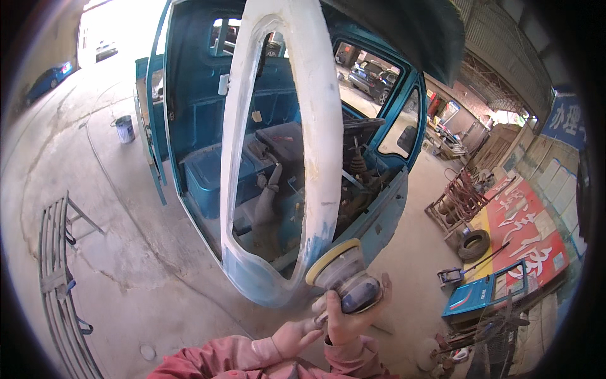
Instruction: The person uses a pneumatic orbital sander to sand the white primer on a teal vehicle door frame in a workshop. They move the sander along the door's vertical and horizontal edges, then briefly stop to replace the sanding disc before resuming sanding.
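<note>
Our right hand (pixel 355 323) wraps around the round grey-and-dark power sander (pixel 358 293); whether our left hand (pixel 295 338) pinches its rear fitting (pixel 321 318), we cannot tell. The sander is beside the lower right of the white-and-blue loop-shaped frame (pixel 323 158). Tilting could make its yellow-rimmed pad (pixel 329 263) gouge the paint. The pad faces up-left; the sander's axis slopes down-right.

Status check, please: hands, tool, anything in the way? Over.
Right hand holding sander; left hand at its rear fitting. Yellow pad beside white frame, contact unclear. Blue cab beyond.

White characters (pixel 538 255): red board (pixel 548 230), blue sign (pixel 570 120)
</note>
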`<state>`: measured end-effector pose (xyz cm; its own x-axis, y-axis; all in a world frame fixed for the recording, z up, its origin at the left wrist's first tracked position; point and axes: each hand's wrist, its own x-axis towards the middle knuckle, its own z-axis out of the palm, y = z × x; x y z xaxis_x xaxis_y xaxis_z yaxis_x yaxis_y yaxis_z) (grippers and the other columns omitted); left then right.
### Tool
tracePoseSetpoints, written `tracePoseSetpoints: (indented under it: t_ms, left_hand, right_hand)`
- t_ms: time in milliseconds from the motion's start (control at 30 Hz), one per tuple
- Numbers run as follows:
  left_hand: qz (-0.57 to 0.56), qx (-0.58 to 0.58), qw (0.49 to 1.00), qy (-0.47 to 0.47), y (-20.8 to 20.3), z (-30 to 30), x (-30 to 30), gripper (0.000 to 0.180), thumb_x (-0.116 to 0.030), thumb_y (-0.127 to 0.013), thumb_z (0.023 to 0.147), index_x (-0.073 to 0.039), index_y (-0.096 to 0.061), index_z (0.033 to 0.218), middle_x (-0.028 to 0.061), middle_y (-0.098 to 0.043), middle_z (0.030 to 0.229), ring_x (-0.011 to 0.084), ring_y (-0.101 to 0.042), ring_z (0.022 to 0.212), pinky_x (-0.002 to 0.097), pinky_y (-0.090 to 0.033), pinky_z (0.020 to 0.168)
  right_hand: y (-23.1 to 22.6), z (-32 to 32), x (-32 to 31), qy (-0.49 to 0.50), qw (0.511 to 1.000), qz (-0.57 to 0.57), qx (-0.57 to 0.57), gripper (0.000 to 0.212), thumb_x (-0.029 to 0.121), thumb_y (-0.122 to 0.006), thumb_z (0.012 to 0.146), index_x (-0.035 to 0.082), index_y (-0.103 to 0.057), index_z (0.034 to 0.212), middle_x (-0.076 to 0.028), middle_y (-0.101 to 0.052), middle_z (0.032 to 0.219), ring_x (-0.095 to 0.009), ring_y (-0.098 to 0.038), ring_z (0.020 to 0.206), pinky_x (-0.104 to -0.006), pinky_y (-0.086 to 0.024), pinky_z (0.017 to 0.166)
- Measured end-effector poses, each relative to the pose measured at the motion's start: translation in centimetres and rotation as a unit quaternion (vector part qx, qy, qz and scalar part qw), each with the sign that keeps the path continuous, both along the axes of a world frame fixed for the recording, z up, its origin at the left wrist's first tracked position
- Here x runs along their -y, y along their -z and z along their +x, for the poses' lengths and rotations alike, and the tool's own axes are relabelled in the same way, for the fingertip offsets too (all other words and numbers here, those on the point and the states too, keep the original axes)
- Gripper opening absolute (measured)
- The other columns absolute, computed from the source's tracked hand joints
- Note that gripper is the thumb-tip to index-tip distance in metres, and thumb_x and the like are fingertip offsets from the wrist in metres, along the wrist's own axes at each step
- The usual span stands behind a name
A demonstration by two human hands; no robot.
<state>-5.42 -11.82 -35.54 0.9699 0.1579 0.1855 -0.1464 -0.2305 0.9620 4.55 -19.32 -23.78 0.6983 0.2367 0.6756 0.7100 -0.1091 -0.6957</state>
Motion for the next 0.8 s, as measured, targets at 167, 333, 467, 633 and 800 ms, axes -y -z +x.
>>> tracePoseSetpoints:
  t_ms: [167,333,467,633,800]
  left_hand:
    - [0.016,-0.028,0.999,0.004,0.3,0.4,1.0,0.043,-0.031,-0.053,0.105,-0.011,-0.055,0.144,0.0211,-0.069,0.121,0.0428,-0.066,0.108,0.0465,-0.053,0.093]
    - [0.022,0.029,0.999,-0.023,-0.5,0.9,0.6,0.044,-0.046,-0.057,0.103,-0.007,-0.063,0.123,0.0245,-0.070,0.096,0.0471,-0.067,0.091,0.0499,-0.053,0.078]
    - [0.047,0.003,0.998,0.039,-0.4,0.1,-3.2,0.049,-0.050,-0.066,0.098,-0.006,-0.063,0.120,0.0230,-0.069,0.088,0.0451,-0.067,0.083,0.0472,-0.052,0.072]
    - [0.084,0.003,0.989,0.121,2.8,-2.5,-13.0,0.051,-0.052,-0.074,0.091,-0.006,-0.065,0.111,0.0200,-0.068,0.080,0.0399,-0.066,0.072,0.0446,-0.051,0.066]
    - [0.283,-0.147,0.942,0.108,10.8,-6.9,-30.1,0.039,-0.047,-0.071,0.090,-0.010,-0.069,0.105,0.0219,-0.073,0.094,0.0449,-0.070,0.091,0.0508,-0.056,0.078]
  right_hand:
    - [-0.1,0.3,0.7,0.017,1.000,0.003,0.009,0.100,0.015,-0.082,0.077,-0.003,-0.023,0.156,-0.021,-0.032,0.152,-0.033,-0.038,0.138,-0.0463,-0.033,0.117]
    - [-1.2,0.0,0.1,-0.023,0.983,0.144,-0.113,0.092,0.004,-0.075,0.080,-0.004,-0.023,0.156,-0.019,-0.033,0.153,-0.031,-0.037,0.140,-0.0438,-0.031,0.119]
    - [-2.8,-0.4,-1.0,0.108,0.983,0.136,-0.066,0.083,0.006,-0.070,0.083,-0.005,-0.030,0.155,-0.020,-0.036,0.153,-0.030,-0.038,0.140,-0.0419,-0.030,0.119]
    - [-4.4,-0.9,-2.3,0.182,0.938,0.294,-0.034,0.079,0.013,-0.074,0.088,-0.007,-0.032,0.153,-0.020,-0.043,0.149,-0.029,-0.046,0.135,-0.0404,-0.039,0.114]
    - [-4.0,-4.5,-5.1,0.276,0.884,0.377,-0.017,0.067,0.007,-0.070,0.094,-0.004,-0.038,0.151,-0.015,-0.048,0.146,-0.025,-0.049,0.132,-0.0381,-0.039,0.112]
